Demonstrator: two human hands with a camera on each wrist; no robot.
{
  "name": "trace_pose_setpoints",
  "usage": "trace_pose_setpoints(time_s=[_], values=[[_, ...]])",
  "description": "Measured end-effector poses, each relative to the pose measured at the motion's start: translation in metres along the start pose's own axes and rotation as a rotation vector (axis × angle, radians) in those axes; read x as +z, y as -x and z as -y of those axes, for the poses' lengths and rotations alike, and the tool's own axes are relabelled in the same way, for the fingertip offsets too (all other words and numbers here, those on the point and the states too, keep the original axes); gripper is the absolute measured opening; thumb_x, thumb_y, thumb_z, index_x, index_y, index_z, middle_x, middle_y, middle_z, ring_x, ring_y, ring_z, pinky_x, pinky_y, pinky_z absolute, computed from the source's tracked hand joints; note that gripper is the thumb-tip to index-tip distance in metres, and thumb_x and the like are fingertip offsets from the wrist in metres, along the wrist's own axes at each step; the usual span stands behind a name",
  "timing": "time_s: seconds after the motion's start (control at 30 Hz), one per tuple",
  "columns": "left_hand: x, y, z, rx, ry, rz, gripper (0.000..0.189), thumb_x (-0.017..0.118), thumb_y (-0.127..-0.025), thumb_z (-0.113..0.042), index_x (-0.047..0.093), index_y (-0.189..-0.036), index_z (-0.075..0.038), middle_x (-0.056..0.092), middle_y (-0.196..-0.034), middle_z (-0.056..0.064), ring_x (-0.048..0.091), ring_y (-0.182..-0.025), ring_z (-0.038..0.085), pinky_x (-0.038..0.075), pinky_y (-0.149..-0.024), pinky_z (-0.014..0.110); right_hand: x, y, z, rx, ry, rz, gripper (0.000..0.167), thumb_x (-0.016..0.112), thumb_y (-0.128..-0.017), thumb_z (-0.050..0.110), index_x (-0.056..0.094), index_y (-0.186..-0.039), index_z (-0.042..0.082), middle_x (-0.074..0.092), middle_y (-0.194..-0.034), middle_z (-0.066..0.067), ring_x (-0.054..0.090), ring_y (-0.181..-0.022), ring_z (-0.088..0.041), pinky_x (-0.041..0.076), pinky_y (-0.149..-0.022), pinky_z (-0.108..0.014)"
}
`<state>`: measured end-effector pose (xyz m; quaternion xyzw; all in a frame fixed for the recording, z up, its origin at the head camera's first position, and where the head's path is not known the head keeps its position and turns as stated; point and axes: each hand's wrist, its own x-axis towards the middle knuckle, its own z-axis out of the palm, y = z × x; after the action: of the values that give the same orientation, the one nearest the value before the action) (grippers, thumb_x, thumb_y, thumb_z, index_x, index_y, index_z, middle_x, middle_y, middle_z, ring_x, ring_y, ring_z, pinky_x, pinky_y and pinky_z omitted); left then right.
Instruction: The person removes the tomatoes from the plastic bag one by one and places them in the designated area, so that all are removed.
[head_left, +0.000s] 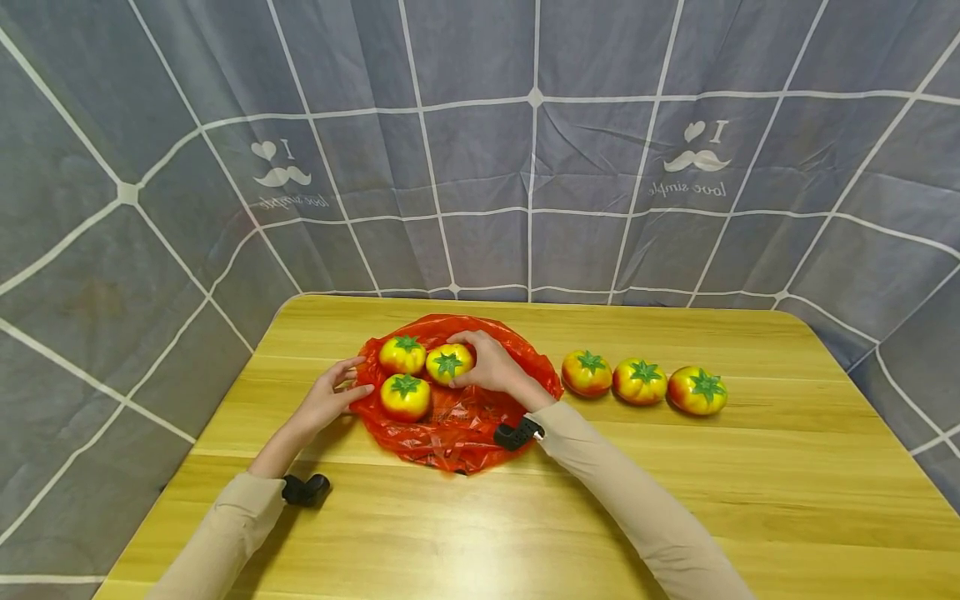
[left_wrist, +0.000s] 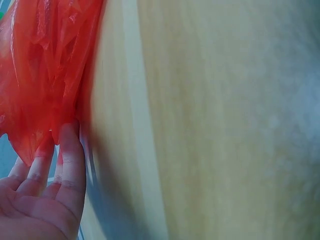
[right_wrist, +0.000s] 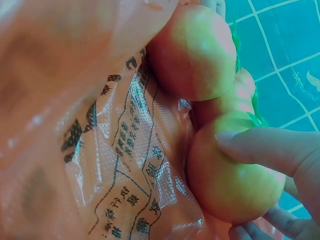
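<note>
A red plastic bag (head_left: 472,425) lies spread on the wooden table. On it sit two yellow-and-red tomatoes with green star-shaped tops, one at the back left (head_left: 402,356) and one in front (head_left: 405,397). My right hand (head_left: 487,364) grips a third tomato (head_left: 448,364) beside them, thumb and fingers on opposite sides in the right wrist view. At the bag's left edge is my left hand (head_left: 327,400), its fingers spread. In the left wrist view, those fingertips (left_wrist: 70,132) touch the hanging red film, partly covered by it.
Right of the bag, three more tomatoes stand in a row: a near one (head_left: 587,372), a middle one (head_left: 640,382) and an outer one (head_left: 697,390). A grey curtain (head_left: 480,167) with white lines surrounds the table (head_left: 787,467) at the back and sides.
</note>
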<state>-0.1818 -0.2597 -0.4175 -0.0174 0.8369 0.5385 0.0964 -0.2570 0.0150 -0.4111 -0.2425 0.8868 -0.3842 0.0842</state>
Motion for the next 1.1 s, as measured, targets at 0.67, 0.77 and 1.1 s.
trace_pose_setpoints(time_s=[0.67,0.77,1.1], values=[[0.001,0.0,0.003,0.039,-0.008,-0.006,0.061,0.058,-0.095,-0.012,0.029,-0.146,0.003,0.039,-0.136,0.033,0.05,-0.117,0.041,0.053,-0.07,0.017,-0.006,0.012,0.007,0.023,0.007,-0.05,0.063,0.085,-0.072,0.019,0.057,-0.128,0.011,0.054,-0.129,-0.014,0.051,-0.12,-0.032,0.044,-0.102,-0.046],[0.001,0.0,0.003,0.037,-0.013,-0.008,0.061,0.058,-0.095,-0.013,0.029,-0.146,0.003,0.039,-0.137,0.033,0.048,-0.12,0.044,0.052,-0.07,0.017,-0.009,0.015,0.009,0.016,0.012,-0.054,0.064,0.085,-0.071,0.019,0.058,-0.128,0.011,0.054,-0.129,-0.014,0.051,-0.12,-0.031,0.044,-0.102,-0.046],[0.002,-0.002,0.004,0.06,-0.039,-0.026,0.058,0.059,-0.095,-0.012,0.032,-0.144,0.003,0.043,-0.133,0.033,0.049,-0.118,0.044,0.051,-0.073,0.014,-0.018,0.025,0.012,0.012,0.024,-0.07,0.064,0.084,-0.073,0.023,0.057,-0.13,0.013,0.053,-0.133,-0.013,0.051,-0.121,-0.03,0.044,-0.101,-0.047]])
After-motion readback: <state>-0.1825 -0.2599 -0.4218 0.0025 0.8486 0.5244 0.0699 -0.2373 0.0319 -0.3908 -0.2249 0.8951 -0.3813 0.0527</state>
